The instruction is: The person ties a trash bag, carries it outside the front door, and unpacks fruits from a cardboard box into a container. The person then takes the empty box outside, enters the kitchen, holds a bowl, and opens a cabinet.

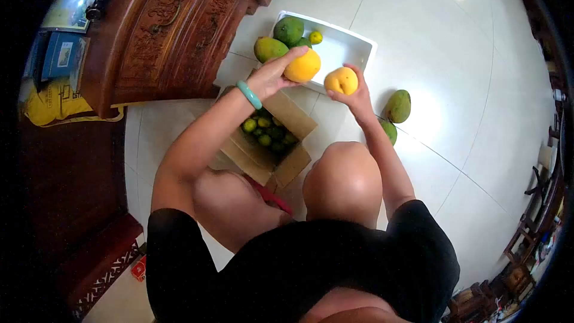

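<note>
My left hand [276,73], with a green bangle [249,95] at its wrist, grips a round yellow peach [304,66] near the front edge of a white foam box [345,39]. In my right hand [359,98] is a second yellow peach [341,81], its cleft facing up, close to the box's right end. Green mangoes [289,31] and a small yellow-green citrus fruit [315,37] lie at the left end of the box. Below my left hand stands an open cardboard box [293,164] holding several small green citrus fruits [269,131].
Two green mangoes lie on the tiled floor at the right, the farther mango [399,106] just past my right forearm. A carved wooden cabinet [173,18] stands at the left. A yellow bag [57,104] hangs over its edge. My bent knee [344,173] is beside the cardboard box.
</note>
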### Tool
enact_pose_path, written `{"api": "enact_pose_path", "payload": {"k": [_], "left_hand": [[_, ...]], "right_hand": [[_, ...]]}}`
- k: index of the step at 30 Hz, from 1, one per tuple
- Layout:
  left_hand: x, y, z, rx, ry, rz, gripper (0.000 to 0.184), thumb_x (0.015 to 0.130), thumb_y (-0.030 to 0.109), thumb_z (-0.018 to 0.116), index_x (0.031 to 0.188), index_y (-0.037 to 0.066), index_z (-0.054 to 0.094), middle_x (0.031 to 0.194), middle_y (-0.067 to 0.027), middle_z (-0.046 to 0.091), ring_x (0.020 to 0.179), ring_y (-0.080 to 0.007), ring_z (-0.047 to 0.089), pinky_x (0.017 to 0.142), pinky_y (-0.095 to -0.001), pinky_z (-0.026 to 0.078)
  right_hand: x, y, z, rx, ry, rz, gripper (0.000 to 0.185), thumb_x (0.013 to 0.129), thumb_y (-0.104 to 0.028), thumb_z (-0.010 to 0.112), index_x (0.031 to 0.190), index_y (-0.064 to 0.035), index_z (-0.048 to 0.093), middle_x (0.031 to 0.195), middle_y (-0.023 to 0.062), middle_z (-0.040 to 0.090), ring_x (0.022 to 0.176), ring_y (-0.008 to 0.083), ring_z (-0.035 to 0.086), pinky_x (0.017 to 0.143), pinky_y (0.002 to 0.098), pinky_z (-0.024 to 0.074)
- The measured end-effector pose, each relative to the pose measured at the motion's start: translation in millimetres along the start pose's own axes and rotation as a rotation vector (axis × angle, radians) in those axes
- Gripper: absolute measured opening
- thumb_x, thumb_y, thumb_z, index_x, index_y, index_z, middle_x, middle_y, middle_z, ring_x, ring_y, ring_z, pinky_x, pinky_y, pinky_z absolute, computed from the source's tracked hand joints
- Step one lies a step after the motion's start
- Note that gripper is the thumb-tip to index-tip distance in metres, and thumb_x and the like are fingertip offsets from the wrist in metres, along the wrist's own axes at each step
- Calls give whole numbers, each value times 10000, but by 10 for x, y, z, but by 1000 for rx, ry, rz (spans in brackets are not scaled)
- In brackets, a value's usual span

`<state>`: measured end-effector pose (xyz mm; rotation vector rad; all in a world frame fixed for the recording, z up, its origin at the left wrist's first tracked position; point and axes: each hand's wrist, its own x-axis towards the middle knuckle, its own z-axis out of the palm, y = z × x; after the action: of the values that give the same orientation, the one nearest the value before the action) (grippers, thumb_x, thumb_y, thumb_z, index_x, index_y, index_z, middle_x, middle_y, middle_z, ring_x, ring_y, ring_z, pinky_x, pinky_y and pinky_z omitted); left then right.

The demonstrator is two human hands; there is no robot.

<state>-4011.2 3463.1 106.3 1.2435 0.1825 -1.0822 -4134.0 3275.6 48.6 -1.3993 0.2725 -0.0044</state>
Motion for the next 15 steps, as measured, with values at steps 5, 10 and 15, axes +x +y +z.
{"api": "enact_pose_path", "payload": {"k": [5, 10, 15], "left_hand": [[497, -344, -144, 842, 177, 190, 647, 681, 419, 708, 1087, -34, 489, 966, -126, 588, 872, -216, 583, 762, -314, 458], [887, -728, 152, 1337, 258, 751, 560, 676, 219, 706, 1160, 98, 451, 963, -191, 485, 880, -346, 515, 780, -392, 432], [1107, -867, 190, 1505, 230, 449, 441, 658, 209, 682, 1064, 128, 530, 1037, -187, 471, 1009, -351, 452, 886, -432, 351]], "right_hand": [[-75, 239, -257, -322, 163, -53, 737, 560, -199, 815, 1144, -69, 383, 979, 115, 538, 910, 217, 551, 795, 315, 462], [207, 86, -251, -838, 92, -323, 712, 521, -74, 747, 1149, -98, 412, 1086, 144, 503, 967, 359, 504, 811, 402, 443], [527, 431, -351, -1282, -64, -319, 612, 592, -267, 727, 1142, -169, 478, 1072, 62, 549, 979, 243, 542, 846, 403, 369]]}}
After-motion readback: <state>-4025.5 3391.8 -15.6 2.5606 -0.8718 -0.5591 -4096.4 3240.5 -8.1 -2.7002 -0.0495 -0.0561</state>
